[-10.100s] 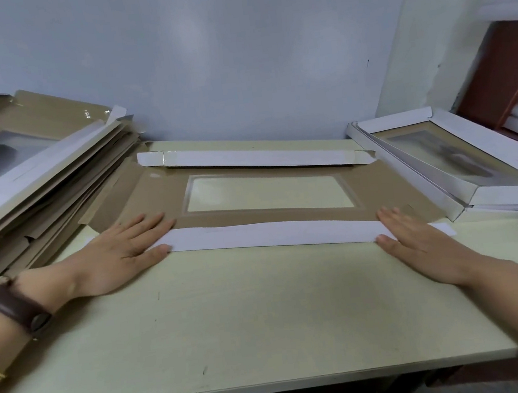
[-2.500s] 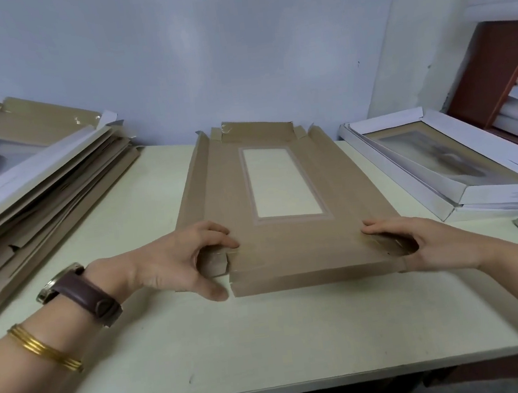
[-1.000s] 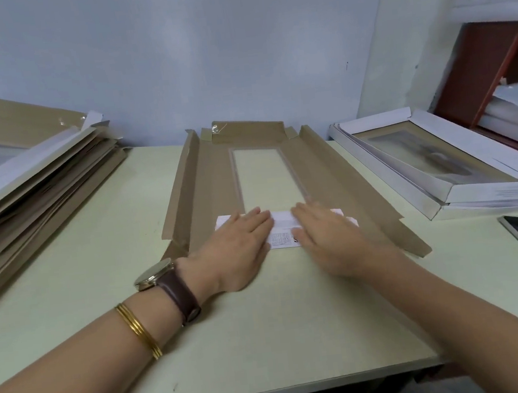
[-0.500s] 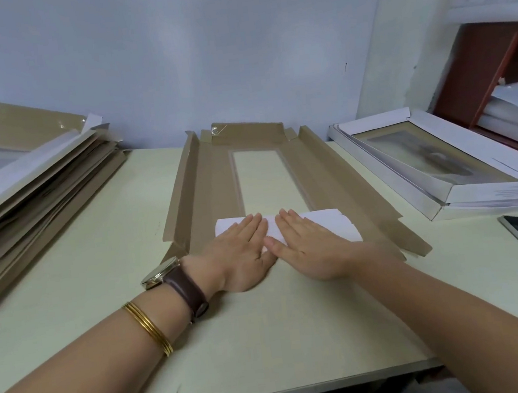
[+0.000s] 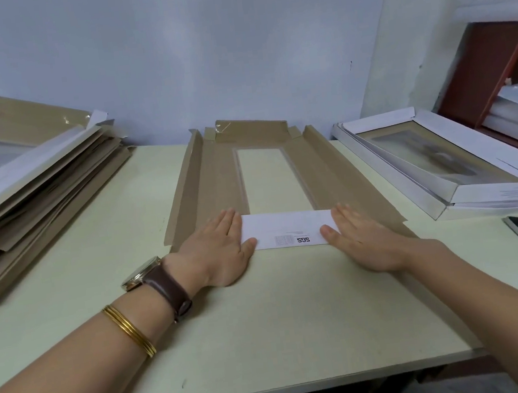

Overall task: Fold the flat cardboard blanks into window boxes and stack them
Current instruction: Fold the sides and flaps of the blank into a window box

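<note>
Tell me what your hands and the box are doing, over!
Left hand, right hand flat at the white end flap's ends. Cardboard blank on the table, long side flaps raised. Finished boxes right, flat pile left, both apart.

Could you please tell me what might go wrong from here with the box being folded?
The white end flap is held flat only by the left hand and right hand; it may spring back once released. The long side walls lean half-raised and could flop outward. The tilted pile of flat blanks might slide.
</note>
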Motion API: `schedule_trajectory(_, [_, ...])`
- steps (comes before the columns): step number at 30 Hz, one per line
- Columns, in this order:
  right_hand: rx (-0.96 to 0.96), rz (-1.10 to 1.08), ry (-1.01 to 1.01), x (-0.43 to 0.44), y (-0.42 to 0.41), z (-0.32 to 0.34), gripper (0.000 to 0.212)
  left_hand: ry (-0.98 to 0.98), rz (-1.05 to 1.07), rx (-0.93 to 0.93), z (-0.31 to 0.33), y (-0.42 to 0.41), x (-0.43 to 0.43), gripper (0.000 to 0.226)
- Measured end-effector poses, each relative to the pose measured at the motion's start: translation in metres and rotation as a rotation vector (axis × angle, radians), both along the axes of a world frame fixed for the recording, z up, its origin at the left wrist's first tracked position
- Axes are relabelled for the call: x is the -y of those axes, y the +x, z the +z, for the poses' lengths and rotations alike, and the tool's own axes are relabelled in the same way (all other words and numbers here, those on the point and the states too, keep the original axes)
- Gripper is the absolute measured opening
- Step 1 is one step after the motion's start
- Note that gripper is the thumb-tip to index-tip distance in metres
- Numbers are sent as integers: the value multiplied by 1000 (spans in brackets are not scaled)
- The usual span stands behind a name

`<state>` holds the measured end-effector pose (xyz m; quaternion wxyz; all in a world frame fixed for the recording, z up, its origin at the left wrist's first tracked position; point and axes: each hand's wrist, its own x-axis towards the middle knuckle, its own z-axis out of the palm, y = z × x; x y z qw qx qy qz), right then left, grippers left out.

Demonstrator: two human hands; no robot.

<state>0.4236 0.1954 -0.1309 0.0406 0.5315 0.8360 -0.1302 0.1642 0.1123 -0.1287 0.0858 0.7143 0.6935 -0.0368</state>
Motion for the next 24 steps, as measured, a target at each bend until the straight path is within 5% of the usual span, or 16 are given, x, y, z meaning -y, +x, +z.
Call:
schedule_trajectory(5, [17, -51, 6, -2, 11, -1, 104, 2, 79, -3, -1, -9, 2, 68])
schedule_trajectory(14, [10, -118, 90, -7, 31, -7, 73, 89, 172, 213, -2, -13, 5, 63])
schedule_trajectory(18, [-77, -107, 123, -5, 29, -6, 63, 184, 211, 339, 2, -14, 4, 27])
schedule_trajectory(22, [-204, -42, 216, 2, 28, 0, 25, 250, 239, 367, 3, -14, 7, 29])
schedule_trajectory(24, [-223, 3, 231, 7, 27, 5, 25, 275, 233, 345, 1, -14, 7, 31])
